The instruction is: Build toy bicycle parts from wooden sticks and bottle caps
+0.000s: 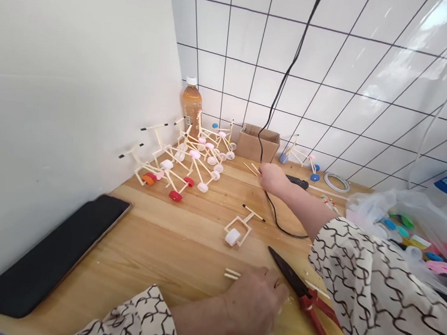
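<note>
My left hand is closed low over the wooden table, with the ends of two pale wooden sticks showing at its left side. Its fingertips are mostly hidden. My right hand reaches forward, fingers pinched, and thin wooden sticks poke out beyond it. Just behind that hand lies a black tool that looks like a glue gun, with a clear rod at its rear. Between my hands sits a small stick frame with a white bottle cap and black-tipped crossbar.
Red-handled pliers lie right of my left hand. Several stick-and-cap models crowd the back left by a drink bottle. A cardboard box, tape roll, bag of caps, black phone and cable surround the space.
</note>
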The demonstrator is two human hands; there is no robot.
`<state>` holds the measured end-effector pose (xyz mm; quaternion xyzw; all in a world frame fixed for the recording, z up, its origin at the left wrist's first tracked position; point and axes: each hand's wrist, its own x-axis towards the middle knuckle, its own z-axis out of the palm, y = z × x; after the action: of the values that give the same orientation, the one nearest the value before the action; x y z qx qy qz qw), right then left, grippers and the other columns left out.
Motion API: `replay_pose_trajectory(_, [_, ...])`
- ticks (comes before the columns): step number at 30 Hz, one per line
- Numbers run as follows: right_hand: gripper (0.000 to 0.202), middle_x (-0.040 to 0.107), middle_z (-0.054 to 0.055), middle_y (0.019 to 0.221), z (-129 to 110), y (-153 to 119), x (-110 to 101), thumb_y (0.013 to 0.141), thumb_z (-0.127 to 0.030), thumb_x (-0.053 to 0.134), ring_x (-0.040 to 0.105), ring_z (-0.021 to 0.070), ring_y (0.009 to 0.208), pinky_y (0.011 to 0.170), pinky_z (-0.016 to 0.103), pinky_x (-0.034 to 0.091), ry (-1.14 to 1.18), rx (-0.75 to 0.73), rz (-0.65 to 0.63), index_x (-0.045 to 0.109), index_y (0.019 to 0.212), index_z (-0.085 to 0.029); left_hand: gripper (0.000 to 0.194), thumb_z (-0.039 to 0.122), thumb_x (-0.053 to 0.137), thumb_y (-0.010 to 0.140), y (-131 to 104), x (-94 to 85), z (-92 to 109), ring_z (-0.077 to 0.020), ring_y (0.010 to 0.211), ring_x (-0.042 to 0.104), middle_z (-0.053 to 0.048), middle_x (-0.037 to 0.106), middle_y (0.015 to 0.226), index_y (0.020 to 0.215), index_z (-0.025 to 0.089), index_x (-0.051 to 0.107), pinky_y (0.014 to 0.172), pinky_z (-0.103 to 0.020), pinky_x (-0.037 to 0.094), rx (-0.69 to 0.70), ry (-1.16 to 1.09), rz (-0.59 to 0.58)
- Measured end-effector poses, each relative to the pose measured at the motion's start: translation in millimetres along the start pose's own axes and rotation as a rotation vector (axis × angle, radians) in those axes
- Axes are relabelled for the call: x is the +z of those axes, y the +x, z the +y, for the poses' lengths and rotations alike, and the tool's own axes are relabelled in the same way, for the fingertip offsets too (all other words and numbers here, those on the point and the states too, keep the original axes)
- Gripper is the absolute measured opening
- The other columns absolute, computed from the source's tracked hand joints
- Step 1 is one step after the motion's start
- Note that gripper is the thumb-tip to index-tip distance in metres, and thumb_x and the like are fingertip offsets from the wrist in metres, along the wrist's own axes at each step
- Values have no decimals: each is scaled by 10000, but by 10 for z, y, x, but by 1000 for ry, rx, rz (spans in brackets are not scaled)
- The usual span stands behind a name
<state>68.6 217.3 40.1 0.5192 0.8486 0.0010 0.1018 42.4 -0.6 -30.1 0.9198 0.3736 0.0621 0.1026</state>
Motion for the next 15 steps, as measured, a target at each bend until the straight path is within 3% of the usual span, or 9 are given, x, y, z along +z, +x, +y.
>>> replay_pose_trajectory(4, [317,569,98,1157,-211,283,12,879,-292,553,592,207,970,806,397,503,-10,-19,-3,541,1157,-138,170,230,564,758,-11,-63,2,-224,742,534,-98,601,870,886,118,566,588,-342,435,-26,-80,-5])
replay_pose_trajectory(8, [323,568,99,1158,-307,392,37,881,-294,550,592,207,967,805,402,504,-15,-34,-25,537,1161,-134,174,239,577,742,-13,-113,-11,-235,764,538,-119,593,914,875,127,564,563,-334,420,-36,-127,6])
replay_pose_trajectory(15, [318,572,95,1148,-333,185,-74,879,-300,553,594,202,957,798,397,505,14,-52,-26,541,1152,-138,173,217,560,753,-17,-51,-24,-222,750,539,-94,587,848,893,115,558,567,-327,428,-25,-95,55])
